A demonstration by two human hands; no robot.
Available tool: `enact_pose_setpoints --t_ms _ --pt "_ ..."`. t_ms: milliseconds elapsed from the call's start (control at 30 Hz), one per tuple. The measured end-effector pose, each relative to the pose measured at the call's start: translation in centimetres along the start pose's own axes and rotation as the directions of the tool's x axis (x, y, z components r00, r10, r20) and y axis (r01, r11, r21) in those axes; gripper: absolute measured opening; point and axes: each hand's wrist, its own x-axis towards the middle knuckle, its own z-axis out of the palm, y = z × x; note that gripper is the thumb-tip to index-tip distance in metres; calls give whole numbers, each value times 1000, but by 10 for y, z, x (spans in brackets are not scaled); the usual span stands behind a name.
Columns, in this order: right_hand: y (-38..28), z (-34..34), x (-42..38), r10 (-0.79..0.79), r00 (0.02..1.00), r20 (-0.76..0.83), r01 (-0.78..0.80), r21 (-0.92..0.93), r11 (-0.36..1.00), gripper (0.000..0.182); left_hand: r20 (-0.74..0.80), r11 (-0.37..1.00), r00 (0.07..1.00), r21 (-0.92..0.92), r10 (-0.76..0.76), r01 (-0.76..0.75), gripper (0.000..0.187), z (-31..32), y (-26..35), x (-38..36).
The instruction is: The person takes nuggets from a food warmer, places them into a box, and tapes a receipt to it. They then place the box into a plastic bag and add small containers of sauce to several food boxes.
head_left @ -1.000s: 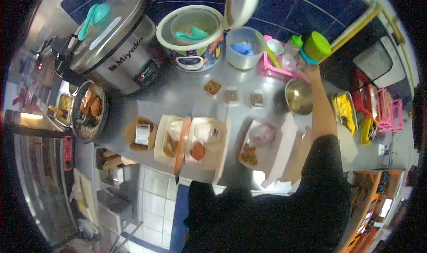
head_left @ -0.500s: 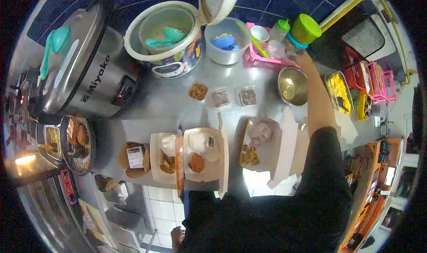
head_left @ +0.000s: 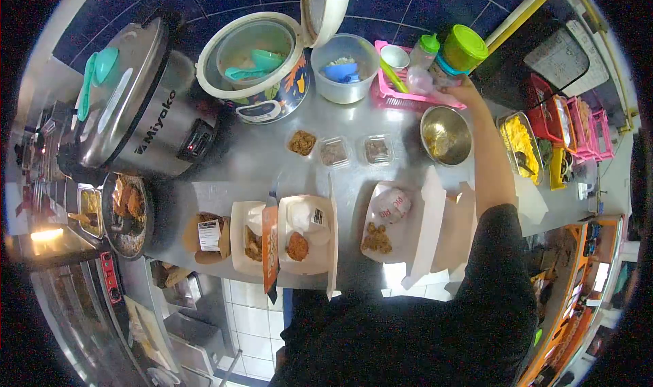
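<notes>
My right hand [head_left: 458,90] reaches over the right end of the pink basket [head_left: 401,101], its fingers closed around something clear that I cannot make out. Near the fingers are a clear plastic cup [head_left: 420,81], a green-capped squeeze bottle [head_left: 423,54] and a green-lidded container [head_left: 465,45]. Just below the wrist sits a steel bowl [head_left: 447,135] with some contents at its bottom. My left hand is out of view. In front of me, an open cardboard food box [head_left: 401,244] holds a wrapped white bundle [head_left: 392,205] and brown food pieces [head_left: 376,239].
Two more open boxes [head_left: 316,258] with food stand left of it, beside a labelled brown package [head_left: 209,236]. Small clear tubs [head_left: 334,152] line the middle. Behind are a Miyako cooker [head_left: 132,108], an open-lidded rice container [head_left: 286,91] and a clear tub [head_left: 344,81].
The whole view has shifted slightly. My right hand stays at the basket's right end, its fingers now showing more. My left hand, low at the left before, has left the view.
</notes>
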Motion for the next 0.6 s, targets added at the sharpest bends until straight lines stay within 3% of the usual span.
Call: enact_pose_setpoints --t_ms 33,67,167,200,267,300,367,400,467,600 --pt "-26 -8 -12 98 995 30 -97 -39 994 103 -2 1000 1000 -6 2 -2 11 3 0 3" --pt "-35 -11 -16 96 995 38 -94 -43 995 103 -4 1000 1000 -12 0 0 11 5 0 4" --pt "-85 -6 -42 110 985 -131 -147 -322 935 85 -9 1000 1000 -27 -6 5 11 9 -5 8" --pt "-106 8 -56 97 990 -107 -127 -321 938 85 -17 999 1000 -38 -13 12 11 12 -6 9" --pt "-150 39 -85 -273 949 157 295 -138 946 77 -41 998 999 -63 -21 18 11 14 -7 16" --pt "-231 61 -148 -224 936 271 243 -38 969 74 -52 997 998 -74 -25 21 11 17 -8 18" --pt "-262 124 -172 -349 774 527 427 -29 904 76 -50 996 998 -81 -32 28 11 21 -10 23" --pt "-264 162 -176 -457 689 563 564 -21 825 79 -51 996 998 -89 -32 27 11 22 -10 27" --pt "-285 215 -182 -383 641 665 631 -173 756 79 -62 993 998 -112 -29 22 11 22 -9 43" --pt "-280 289 -170 -346 641 685 656 -254 711 83 -125 987 991 -159 -40 19 11 22 -11 56"
